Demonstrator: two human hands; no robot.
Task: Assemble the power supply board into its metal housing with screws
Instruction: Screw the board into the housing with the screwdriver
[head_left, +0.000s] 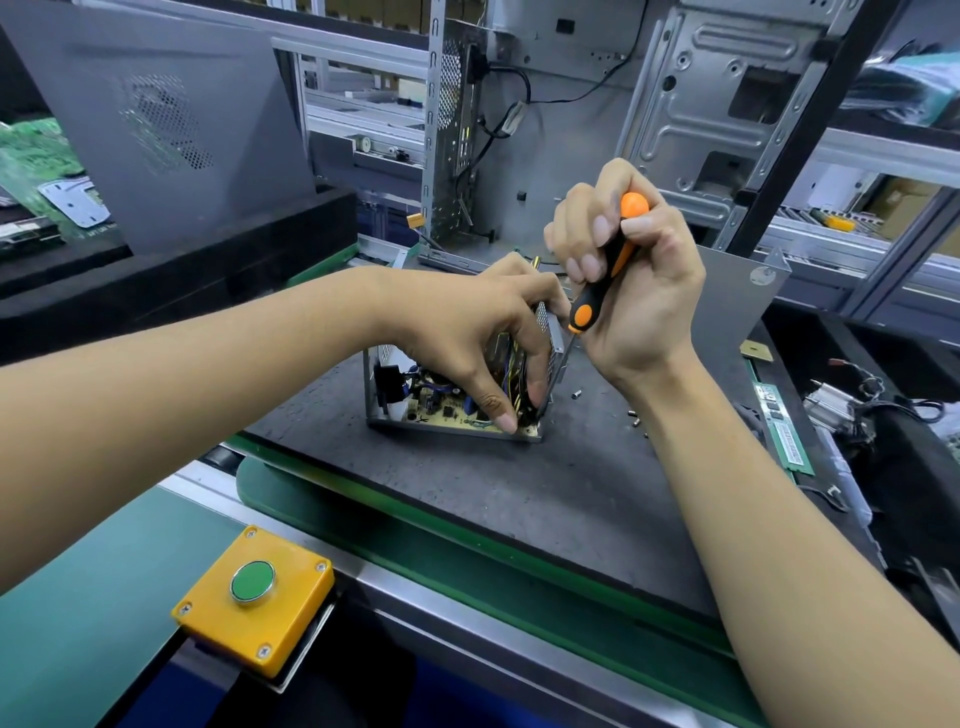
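The power supply board (451, 410) sits inside its metal housing (375, 384), left hand (470, 332) gripping the housing's top edge, right hand (631, 275) wrapped round the screwdriver (605, 280) driving at the board's four-o'clock corner, loose screws (575, 395) at three o'clock suggesting more to go.

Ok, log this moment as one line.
right hand grips screwdriver, shaft down in housing | left hand steadies housing | loose screws on mat

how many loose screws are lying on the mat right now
3 that I can make out: one screw just right of the metal housing, two more farther right near the right forearm. The hands may hide others.
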